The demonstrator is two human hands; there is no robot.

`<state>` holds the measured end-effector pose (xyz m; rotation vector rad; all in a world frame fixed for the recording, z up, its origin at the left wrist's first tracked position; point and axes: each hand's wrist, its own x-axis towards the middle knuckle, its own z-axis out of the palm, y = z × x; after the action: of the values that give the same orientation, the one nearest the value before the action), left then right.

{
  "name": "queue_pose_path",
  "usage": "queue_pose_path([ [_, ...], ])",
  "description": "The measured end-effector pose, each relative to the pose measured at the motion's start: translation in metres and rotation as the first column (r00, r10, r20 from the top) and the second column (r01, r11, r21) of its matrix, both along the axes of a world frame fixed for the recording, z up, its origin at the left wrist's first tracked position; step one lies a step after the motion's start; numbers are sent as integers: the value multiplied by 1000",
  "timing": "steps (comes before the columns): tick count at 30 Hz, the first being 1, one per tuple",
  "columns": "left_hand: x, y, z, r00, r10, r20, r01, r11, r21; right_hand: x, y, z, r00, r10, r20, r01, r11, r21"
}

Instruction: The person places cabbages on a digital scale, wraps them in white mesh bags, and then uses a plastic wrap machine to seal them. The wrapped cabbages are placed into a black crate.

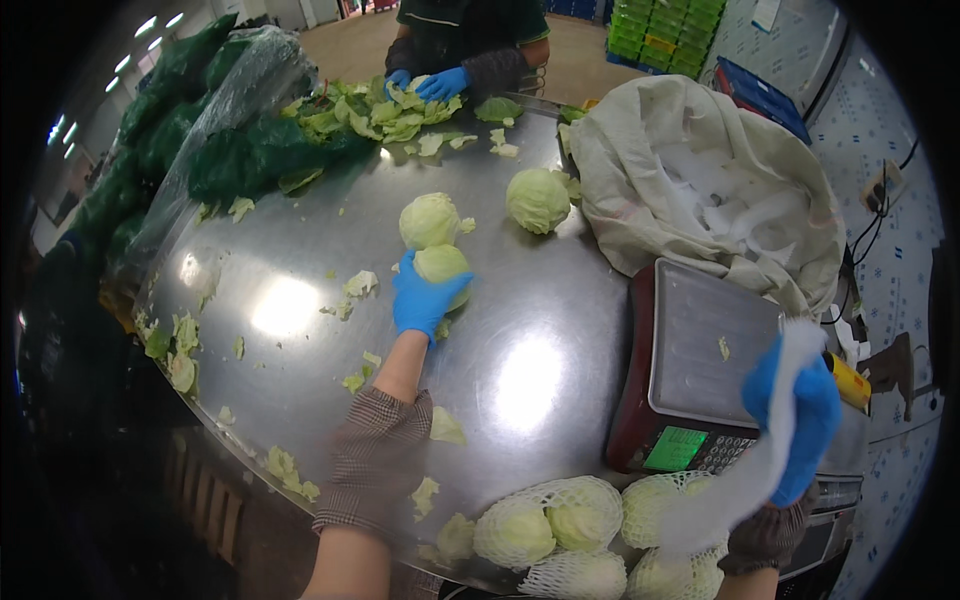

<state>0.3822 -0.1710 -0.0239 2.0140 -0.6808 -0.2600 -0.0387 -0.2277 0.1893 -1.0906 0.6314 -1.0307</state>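
Observation:
My left hand (427, 296), in a blue glove, grips a cabbage head (444, 268) on the metal table (337, 240). A second cabbage (429, 220) touches it on the far side, and another cabbage (538, 200) stands farther right. My right hand (806, 412), also gloved, is at the right beside the scale (712, 345), holding a white foam net sleeve (780, 427) that hangs down, blurred. Along the near edge lie several cabbages in foam nets (585, 514), partly behind the sleeve.
A cloth sack (622, 165) of foam nets stands at the back right. Green mesh sacks (240, 161) lie at the left under clear plastic film. Across the table a co-worker's gloved hands (442, 84) touch loose leaves (390, 116). Leaf scraps (184, 352) litter the table.

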Motion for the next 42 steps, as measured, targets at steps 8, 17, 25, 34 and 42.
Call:
queue_pose_path([
  [8, -63, 9, 52, 527, -613, -588, 301, 782, -546, -95, 32, -14, 946, -310, -98, 285, 936, -208],
  [17, -253, -77, 115, 448, -892, -65, 874, 452, -178, -121, 48, -43, 917, -396, 43, 396, 918, 4],
  [25, -232, -104, 84, 390, -869, 306, 916, 333, -222, -190, 55, -50, 888, -423, 183, 424, 905, 34],
  [34, 108, -92, 4, 930, -206, 305, 135, 961, 240, -227, 95, -35, 552, -833, -41, 833, 553, -15],
  [42, 14, -42, -3, 641, -554, -531, 540, 817, -200, -187, 75, -60, 824, -484, 295, 426, 872, 241],
])
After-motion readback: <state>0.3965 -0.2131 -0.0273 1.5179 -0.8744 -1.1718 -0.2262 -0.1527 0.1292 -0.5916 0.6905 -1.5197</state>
